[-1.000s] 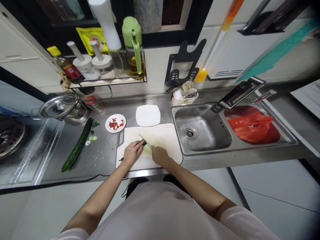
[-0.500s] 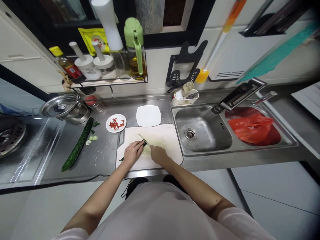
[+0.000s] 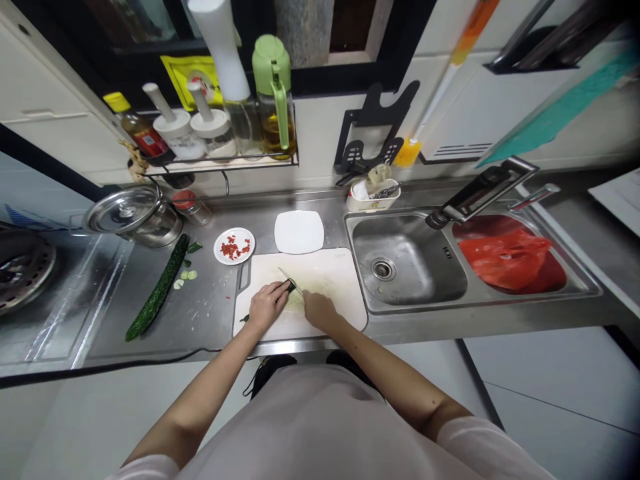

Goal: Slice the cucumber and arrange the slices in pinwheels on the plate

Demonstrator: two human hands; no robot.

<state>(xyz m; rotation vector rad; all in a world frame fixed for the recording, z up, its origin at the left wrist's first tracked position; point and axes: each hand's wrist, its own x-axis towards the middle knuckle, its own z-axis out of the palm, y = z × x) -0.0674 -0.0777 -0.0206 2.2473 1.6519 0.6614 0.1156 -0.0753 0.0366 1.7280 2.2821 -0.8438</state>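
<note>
A white cutting board (image 3: pixel 330 267) lies on the steel counter in front of me. My left hand (image 3: pixel 267 305) presses down on a short piece of cucumber (image 3: pixel 290 287), fingers curled over it. My right hand (image 3: pixel 319 309) is closed on a knife (image 3: pixel 289 279) whose blade angles up to the left beside the cucumber's cut end. Pale cucumber slices (image 3: pixel 313 288) lie on the board just behind the blade.
A whole cucumber (image 3: pixel 158 289) with a few slices lies to the left, near a lidded steel pot (image 3: pixel 131 215). A small plate of red bits (image 3: pixel 234 245) and a white square plate (image 3: pixel 299 231) sit behind the board. The sink (image 3: pixel 407 263) is to the right, with a red bag (image 3: pixel 505 253).
Both hands stay on the board with only slight shifts; the view has drifted a little.
</note>
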